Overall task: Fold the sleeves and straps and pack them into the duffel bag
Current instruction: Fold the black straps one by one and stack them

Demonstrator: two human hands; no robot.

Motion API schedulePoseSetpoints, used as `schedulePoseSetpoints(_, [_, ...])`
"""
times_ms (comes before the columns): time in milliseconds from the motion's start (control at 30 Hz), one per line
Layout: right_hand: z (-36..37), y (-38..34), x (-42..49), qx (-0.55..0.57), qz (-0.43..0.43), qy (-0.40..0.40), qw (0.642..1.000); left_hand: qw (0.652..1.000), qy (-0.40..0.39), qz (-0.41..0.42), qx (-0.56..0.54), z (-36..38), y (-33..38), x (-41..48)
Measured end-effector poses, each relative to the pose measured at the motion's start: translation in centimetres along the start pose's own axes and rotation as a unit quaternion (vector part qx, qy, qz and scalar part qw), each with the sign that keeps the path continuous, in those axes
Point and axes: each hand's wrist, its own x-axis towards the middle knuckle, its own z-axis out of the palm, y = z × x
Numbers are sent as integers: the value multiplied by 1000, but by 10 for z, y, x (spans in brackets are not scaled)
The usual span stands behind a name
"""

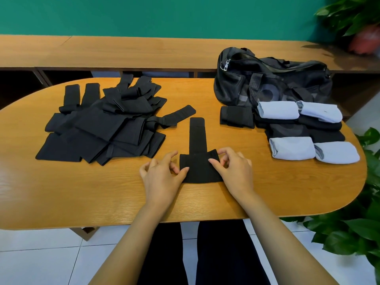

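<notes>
Our left hand (162, 173) and right hand (233, 169) each pinch one side of the black strap (200, 168) on the counter (102, 194), we think to keep it flat for folding. Folded pieces (304, 130) wait beside the duffel bag (271, 83), ready for packing.

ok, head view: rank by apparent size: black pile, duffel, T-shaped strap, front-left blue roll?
1. black pile
2. duffel: farther back, partly hidden, so unsure
3. T-shaped strap
4. front-left blue roll: close call, strap sits nearer the camera
</notes>
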Motion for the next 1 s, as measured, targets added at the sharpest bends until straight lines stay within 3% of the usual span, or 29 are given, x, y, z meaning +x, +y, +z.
schedulePoseSetpoints(300, [-4,2,-3,-27,3,9,1000,996,-18,87,19,1,-8,2])
schedulePoseSetpoints(467, [-13,12,-3,-81,-154,-145,974,956,-202,211,22,-7,-17,17])
schedulePoseSetpoints(567, [-12,18,-5,-117,-201,-190,954,940,-255,225,35,-4,-18,20])
schedulePoseSetpoints(1000, [-10,19,-10,-105,-231,-150,956,945,-171,261,94,0,-17,11])
